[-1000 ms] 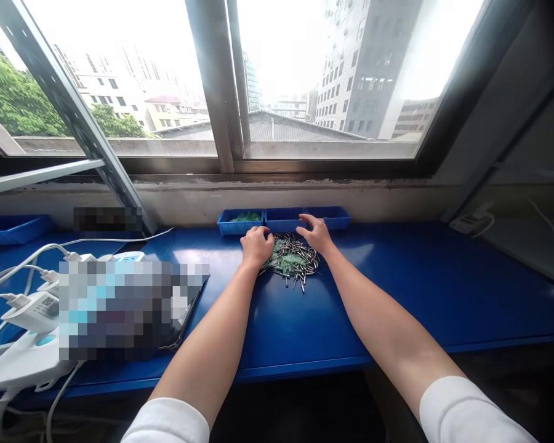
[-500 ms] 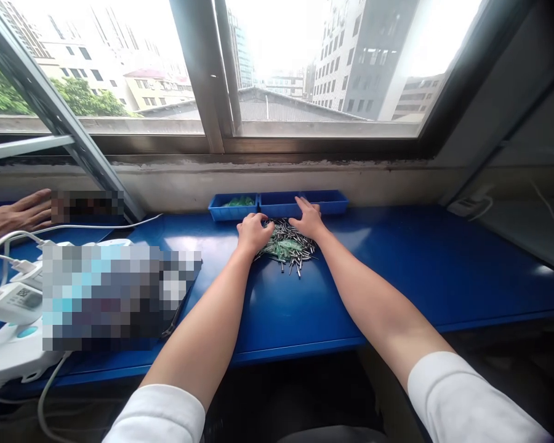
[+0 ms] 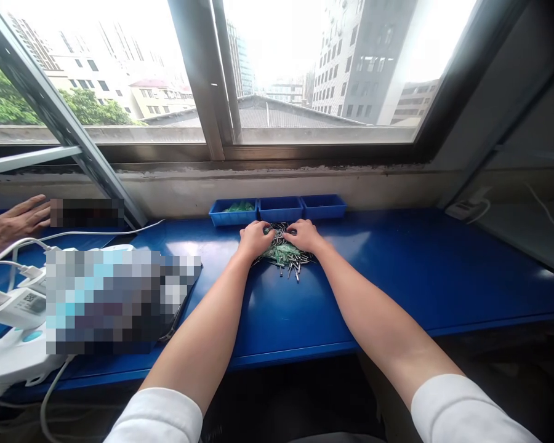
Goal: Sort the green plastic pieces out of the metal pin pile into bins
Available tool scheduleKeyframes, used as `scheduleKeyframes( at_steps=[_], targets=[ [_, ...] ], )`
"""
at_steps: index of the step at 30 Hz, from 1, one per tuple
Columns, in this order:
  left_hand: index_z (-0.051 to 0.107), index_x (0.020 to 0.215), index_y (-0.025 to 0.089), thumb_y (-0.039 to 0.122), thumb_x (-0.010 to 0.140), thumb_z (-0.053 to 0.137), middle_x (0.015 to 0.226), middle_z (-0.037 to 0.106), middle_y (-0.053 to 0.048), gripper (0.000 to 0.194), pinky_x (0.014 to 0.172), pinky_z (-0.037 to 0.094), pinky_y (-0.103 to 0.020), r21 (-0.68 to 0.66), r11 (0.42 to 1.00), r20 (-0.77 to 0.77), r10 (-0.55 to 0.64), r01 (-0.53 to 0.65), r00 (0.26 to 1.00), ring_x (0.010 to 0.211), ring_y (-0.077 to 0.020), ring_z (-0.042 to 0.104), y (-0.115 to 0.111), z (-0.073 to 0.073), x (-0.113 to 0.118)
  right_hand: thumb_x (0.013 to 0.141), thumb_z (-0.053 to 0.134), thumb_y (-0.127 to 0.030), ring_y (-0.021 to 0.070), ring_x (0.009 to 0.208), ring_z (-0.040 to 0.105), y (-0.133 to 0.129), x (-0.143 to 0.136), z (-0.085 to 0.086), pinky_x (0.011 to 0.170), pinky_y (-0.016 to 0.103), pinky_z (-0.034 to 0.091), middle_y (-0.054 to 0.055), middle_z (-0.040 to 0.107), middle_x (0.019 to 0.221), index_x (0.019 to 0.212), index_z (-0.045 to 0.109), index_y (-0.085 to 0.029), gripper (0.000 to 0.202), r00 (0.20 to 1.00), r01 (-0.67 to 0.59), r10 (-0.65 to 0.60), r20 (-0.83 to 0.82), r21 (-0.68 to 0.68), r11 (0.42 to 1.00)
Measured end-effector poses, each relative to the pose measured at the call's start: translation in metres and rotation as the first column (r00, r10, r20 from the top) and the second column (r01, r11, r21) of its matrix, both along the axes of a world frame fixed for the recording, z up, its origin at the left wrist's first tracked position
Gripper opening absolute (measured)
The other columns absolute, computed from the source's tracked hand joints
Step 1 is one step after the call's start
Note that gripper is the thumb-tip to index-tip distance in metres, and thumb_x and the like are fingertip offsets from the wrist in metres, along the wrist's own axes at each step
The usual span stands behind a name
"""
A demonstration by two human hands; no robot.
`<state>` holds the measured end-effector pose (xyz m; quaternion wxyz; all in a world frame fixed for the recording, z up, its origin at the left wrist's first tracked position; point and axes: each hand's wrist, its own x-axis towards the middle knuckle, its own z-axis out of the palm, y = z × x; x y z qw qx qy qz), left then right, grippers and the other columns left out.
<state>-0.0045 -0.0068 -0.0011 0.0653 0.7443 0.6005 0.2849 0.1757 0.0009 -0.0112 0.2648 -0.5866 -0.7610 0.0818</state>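
A pile of small metal pins lies on the blue table, with crumpled green plastic among it. My left hand rests at the pile's left side, thumb and fingers apart and curved over the pins. At the right side my right hand touches the pile, its fingers bent down and their tips partly hidden. Whether it has hold of any pins cannot be made out. Right behind the pile stand three joined blue bins; the left bin has green material inside, the middle bin and right bin look dark inside.
On the left of the blue table are a white power strip with plugs and cables, and a blurred-out item. Another person's hand is at the far left, beyond a metal frame post. A window is behind.
My right hand has come down from the bins' front edge to the pile, its fingers now bent. My left hand stays at the pile's left side. The view has shifted slightly.
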Motion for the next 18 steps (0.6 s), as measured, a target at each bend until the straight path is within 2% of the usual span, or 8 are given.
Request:
scheduleKeyframes(
  at_steps=[8,13,18],
  targets=[
    [0.067,0.103,0.022,0.040,0.082,0.049,0.112,0.064,-0.006,0.033,0.091,0.039,-0.032,-0.038,0.998,-0.077,-0.046,0.043,0.996,0.107,-0.0240,0.055,-0.0017,-0.0013,0.0020,0.079,0.062,-0.036,0.0158,0.079,0.058,0.0053,-0.0015,-0.0070,0.074,0.025,0.043,0.005,0.064,0.086,0.080,0.070,-0.020,0.018,0.990,-0.094,0.098,-0.098,0.046,0.995],
    [0.068,0.099,0.023,0.038,0.083,0.049,0.108,0.065,-0.005,0.029,0.089,0.039,-0.033,-0.013,0.998,-0.037,-0.056,0.056,0.998,0.103,-0.0232,0.057,-0.0020,-0.0019,0.0009,0.078,0.063,-0.030,0.0151,0.075,0.058,0.0025,-0.0021,-0.0052,0.070,0.025,0.042,0.003,0.065,0.080,0.076,0.068,-0.019,0.012,0.984,-0.109,0.117,-0.137,0.064,0.992],
    [0.068,0.088,0.023,0.031,0.085,0.048,0.104,0.066,-0.002,0.022,0.090,0.037,-0.033,0.090,0.992,0.036,-0.095,0.091,0.995,0.100,-0.0204,0.058,-0.0035,-0.0004,0.0015,0.082,0.059,-0.031,0.0159,0.076,0.058,-0.0014,-0.0035,0.0015,0.071,0.026,0.040,0.004,0.066,0.080,0.074,0.068,-0.019,0.017,0.980,-0.041,0.066,-0.186,0.135,0.990]
  ],
)
